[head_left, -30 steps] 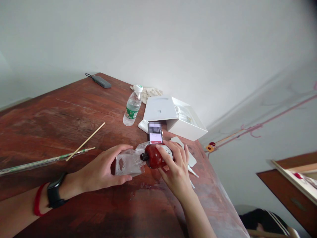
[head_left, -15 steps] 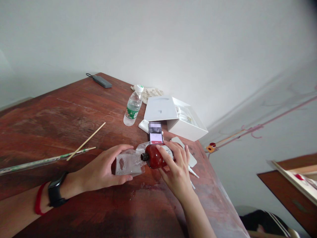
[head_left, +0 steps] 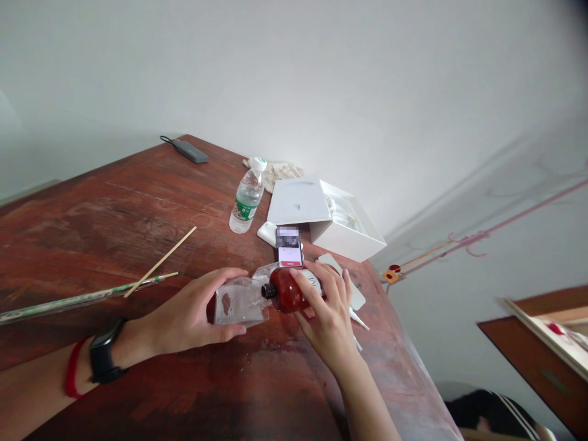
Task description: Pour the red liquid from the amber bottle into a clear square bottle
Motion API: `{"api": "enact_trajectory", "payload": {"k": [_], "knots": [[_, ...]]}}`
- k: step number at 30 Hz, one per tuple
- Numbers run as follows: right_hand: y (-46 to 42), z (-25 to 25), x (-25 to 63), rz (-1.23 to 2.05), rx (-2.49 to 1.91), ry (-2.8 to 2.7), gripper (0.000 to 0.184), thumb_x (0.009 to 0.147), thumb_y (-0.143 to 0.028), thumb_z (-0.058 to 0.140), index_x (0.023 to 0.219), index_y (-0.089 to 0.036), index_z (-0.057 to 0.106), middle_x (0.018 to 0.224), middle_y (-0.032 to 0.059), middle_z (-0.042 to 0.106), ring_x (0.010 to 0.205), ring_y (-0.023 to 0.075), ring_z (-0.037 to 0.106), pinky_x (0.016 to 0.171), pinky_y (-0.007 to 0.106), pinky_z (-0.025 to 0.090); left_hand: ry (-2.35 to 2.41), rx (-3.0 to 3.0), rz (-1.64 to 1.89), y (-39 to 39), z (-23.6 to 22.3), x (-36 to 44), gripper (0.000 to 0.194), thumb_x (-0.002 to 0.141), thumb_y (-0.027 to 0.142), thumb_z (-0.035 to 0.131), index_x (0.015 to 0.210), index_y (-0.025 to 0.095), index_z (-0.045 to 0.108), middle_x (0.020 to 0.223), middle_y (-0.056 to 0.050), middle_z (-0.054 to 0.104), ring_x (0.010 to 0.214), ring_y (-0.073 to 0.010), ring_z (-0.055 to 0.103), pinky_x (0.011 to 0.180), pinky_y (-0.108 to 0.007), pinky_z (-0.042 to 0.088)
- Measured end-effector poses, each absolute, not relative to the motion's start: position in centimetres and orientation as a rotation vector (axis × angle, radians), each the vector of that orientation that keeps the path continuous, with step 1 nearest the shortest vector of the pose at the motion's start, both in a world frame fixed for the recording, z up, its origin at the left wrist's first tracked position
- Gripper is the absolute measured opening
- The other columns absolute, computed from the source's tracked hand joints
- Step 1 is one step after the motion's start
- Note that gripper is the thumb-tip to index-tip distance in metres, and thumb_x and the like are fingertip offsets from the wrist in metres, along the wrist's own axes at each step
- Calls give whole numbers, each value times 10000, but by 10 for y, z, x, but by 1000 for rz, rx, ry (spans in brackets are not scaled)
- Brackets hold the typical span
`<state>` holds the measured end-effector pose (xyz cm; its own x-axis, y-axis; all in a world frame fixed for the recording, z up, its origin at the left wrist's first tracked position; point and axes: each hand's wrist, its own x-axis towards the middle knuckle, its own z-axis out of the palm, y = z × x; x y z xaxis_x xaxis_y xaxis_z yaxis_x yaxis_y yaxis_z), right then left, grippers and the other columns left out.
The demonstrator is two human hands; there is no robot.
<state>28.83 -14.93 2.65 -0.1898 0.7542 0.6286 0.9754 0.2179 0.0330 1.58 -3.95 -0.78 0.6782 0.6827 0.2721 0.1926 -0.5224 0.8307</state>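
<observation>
Red bottle (head_left: 287, 291) is gripped by the right hand (head_left: 328, 312), its black cap end held at the edge of a clear plastic pack (head_left: 239, 301), which is clasped in the left hand (head_left: 184, 312) above a wet patch (head_left: 271, 346) on the wooden table (head_left: 114, 214). A phone (head_left: 289, 248) is seen just behind them, with a water bottle (head_left: 245, 202) and a white box (head_left: 346, 229) beyond.

The single camera is riding on the person's head, facing forward and down and leaning to one side. It is looking across a wooden counter (head_left: 114, 226) from close above, framing the left hand (head_left: 184, 312) and right hand (head_left: 328, 312) in the lower middle, while a white wall (head_left: 294, 79) is filling the upper half.
</observation>
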Motion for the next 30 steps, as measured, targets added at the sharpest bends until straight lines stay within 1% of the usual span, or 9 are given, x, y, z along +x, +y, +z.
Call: {"api": "enact_trajectory", "payload": {"k": [7,12,16,20,25,30], "knots": [[-149,26,291,-636,-1600,-2022,609,965,-159,744,1517,-359,582,1463,115,663,1394,365,615,1315,692,247,671,2076,753,-39,-8,17,775,832,543,878,1484,254,574,1432,-130,743,1240,-354,755,1107,-477,599],[-150,25,297,-647,-1600,-2084,659,957,-184,754,1556,-374,559,1501,114,639,1407,370,602,1319,686,245,675,2067,760,-41,-8,16,768,839,537,873,1488,259,571,1433,-126,744,1234,-347,757,1100,-468,602],[-149,24,297,-642,-1593,-2067,629,953,-161,740,1527,-363,580,1498,114,638,1399,365,602,1319,687,233,661,2054,754,-40,-7,17,759,836,523,873,1478,255,569,1420,-120,747,1218,-337,764,1082,-447,610],[-149,24,296,-652,-1588,-2065,619,957,-155,724,1526,-356,587,1489,115,644,1397,366,604,1312,691,252,658,2054,752,-39,-7,17,750,838,524,869,1474,259,572,1397,-110,756,1191,-330,775,1050,-431,623],[-149,25,297,-665,-1593,-2082,637,946,-166,738,1534,-357,585,1499,117,640,1398,375,602,1304,699,267,671,2056,745,-40,-6,17,752,829,523,878,1468,259,584,1382,-112,764,1178,-336,776,1058,-441,620],[-149,27,291,-642,-1609,-2040,592,949,-148,730,1493,-345,607,1460,116,664,1386,364,615,1309,691,265,667,2045,744,-41,-6,16,759,831,520,883,1472,258,572,1390,-112,761,1168,-328,778,1062,-442,619]]}}
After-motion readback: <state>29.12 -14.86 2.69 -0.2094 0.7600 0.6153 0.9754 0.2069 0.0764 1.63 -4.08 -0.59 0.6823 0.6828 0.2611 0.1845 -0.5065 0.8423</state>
